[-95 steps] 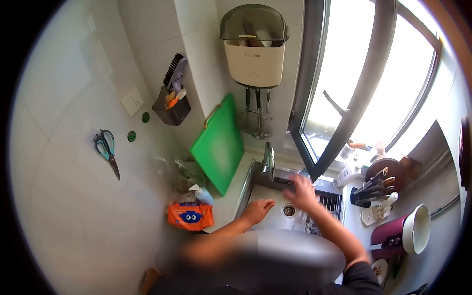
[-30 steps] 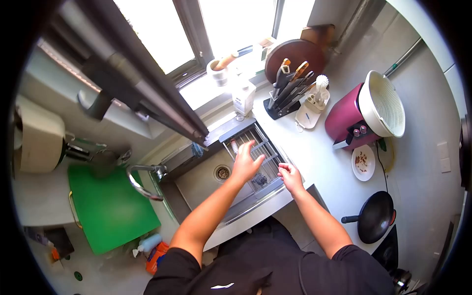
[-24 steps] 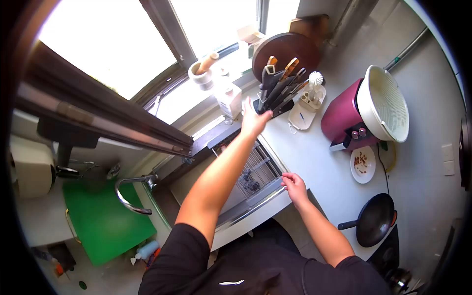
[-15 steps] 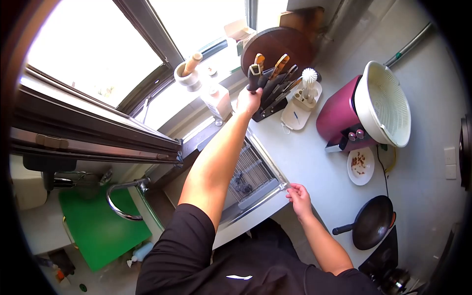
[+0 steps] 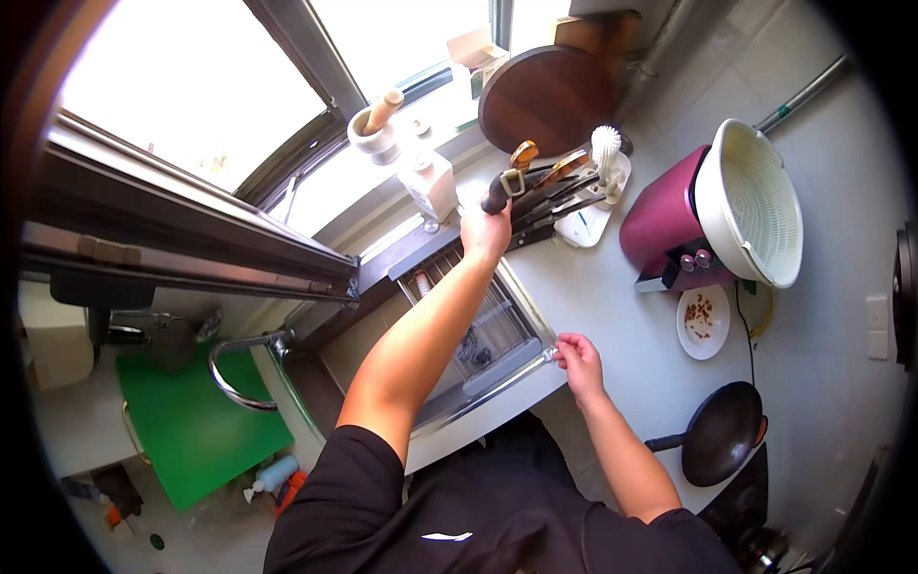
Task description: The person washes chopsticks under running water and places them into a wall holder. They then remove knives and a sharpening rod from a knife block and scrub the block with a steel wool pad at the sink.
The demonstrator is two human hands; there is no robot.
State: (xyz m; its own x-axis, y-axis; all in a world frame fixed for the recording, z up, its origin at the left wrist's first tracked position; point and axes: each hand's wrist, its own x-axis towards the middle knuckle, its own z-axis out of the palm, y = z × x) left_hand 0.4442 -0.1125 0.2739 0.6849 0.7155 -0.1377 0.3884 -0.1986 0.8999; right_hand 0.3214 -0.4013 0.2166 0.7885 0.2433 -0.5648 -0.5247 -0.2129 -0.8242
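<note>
My left hand (image 5: 486, 230) is closed around a black handle (image 5: 495, 196) with a metal fitting at its end. That handle stands at the left of a group of knives (image 5: 559, 196) in a dark knife block (image 5: 532, 236); whether the tool is part of the block's contents I cannot tell. My right hand (image 5: 579, 366) is at the front right corner of the sink (image 5: 449, 411), thumb and fingers pinched together. A small shiny piece (image 5: 550, 354) shows at its fingertips, too small to name. In the sink lies a wire rack (image 5: 497, 320) with a dark scouring pad (image 5: 473, 346).
A white brush (image 5: 605, 143) stands in a white holder right of the knives. Farther right are a maroon appliance (image 5: 660, 225) with a white colander (image 5: 755, 206), a plate (image 5: 706, 346) of brown bits and a wok (image 5: 724, 435). A tap (image 5: 225, 383) and green board (image 5: 201, 421) are left.
My left hand has come down towards the sink with the black handle. The knives and block have shifted nearer and to the right, covering part of the brush holder. My right hand has risen slightly.
</note>
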